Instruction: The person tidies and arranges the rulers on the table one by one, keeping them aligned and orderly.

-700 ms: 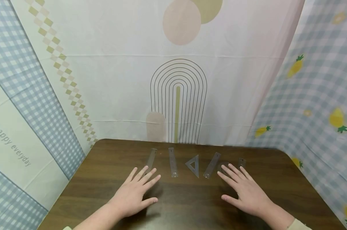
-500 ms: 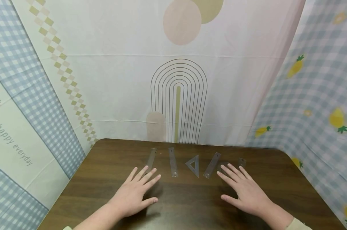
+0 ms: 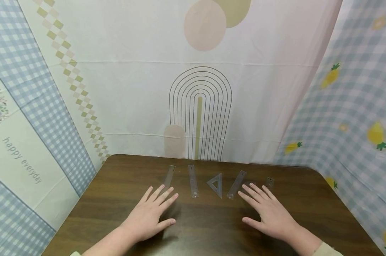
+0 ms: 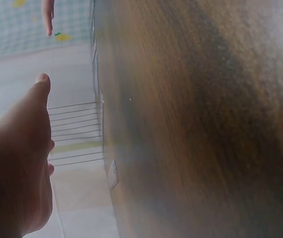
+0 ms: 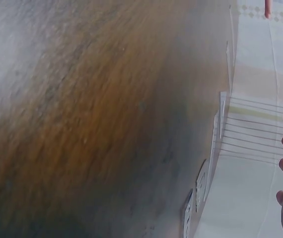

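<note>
My left hand (image 3: 149, 215) hovers above the table with its fingers spread and nothing in it. Its fingertips overlap the near end of a clear ruler (image 3: 170, 175). Spread in the same way, my right hand (image 3: 271, 213) is over the right side, apart from the tabletop in the right wrist view. Between the hands lie a second clear ruler (image 3: 193, 181), a clear triangular set square (image 3: 216, 185) and a third, slanted ruler (image 3: 236, 184). Behind the right fingertips are a faint clear piece, mostly hidden, and a small clear plate (image 3: 269, 182) with dark marks.
The brown wooden table (image 3: 199, 227) has rounded far corners. A white printed cloth (image 3: 132, 99) hangs right behind its far edge. Checked cloths hang at the left (image 3: 42, 89) and at the right (image 3: 349, 106).
My right hand has shifted slightly left, showing more of the small plate. My left hand stays nearly still. The head view has turned a little to the left. The rulers and set square have not moved.
</note>
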Tool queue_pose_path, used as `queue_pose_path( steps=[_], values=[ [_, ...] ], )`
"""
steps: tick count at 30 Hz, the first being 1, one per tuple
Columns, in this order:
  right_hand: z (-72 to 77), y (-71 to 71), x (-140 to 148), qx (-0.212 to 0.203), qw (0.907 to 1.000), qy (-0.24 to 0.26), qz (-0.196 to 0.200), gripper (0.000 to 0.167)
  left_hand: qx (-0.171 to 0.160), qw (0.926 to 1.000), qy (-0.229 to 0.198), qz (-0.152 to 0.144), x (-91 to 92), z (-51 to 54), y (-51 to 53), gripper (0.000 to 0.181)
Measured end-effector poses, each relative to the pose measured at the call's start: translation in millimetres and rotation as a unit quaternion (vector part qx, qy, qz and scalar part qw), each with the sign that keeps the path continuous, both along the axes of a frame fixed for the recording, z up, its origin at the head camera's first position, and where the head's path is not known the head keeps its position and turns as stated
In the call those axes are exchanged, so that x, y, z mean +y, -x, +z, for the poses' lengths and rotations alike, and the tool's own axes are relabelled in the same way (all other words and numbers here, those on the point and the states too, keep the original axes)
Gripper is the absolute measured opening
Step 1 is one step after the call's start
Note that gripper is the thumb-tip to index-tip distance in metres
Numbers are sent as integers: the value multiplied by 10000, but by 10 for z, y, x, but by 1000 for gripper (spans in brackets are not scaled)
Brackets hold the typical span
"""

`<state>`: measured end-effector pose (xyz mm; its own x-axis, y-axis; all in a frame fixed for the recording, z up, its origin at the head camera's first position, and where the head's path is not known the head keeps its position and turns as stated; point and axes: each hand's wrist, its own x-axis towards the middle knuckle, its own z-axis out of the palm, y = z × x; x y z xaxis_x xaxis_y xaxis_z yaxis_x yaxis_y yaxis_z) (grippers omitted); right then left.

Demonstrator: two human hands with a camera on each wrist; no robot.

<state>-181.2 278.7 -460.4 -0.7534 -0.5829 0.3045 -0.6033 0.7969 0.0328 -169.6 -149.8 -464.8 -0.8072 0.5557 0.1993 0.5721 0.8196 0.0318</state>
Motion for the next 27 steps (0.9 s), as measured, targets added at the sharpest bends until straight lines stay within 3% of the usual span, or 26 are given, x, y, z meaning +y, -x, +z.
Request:
queue_pose_path(
  steps=[18, 27],
  values=[
    [-17, 27, -161, -80, 9997, 102, 196, 76, -22, 10000, -37, -19, 15, -4, -17, 73],
    [-11, 41, -221, -53, 9995, 156, 259, 75, 167, 9997, -170, -76, 18, 7, -15, 72]
  ],
)
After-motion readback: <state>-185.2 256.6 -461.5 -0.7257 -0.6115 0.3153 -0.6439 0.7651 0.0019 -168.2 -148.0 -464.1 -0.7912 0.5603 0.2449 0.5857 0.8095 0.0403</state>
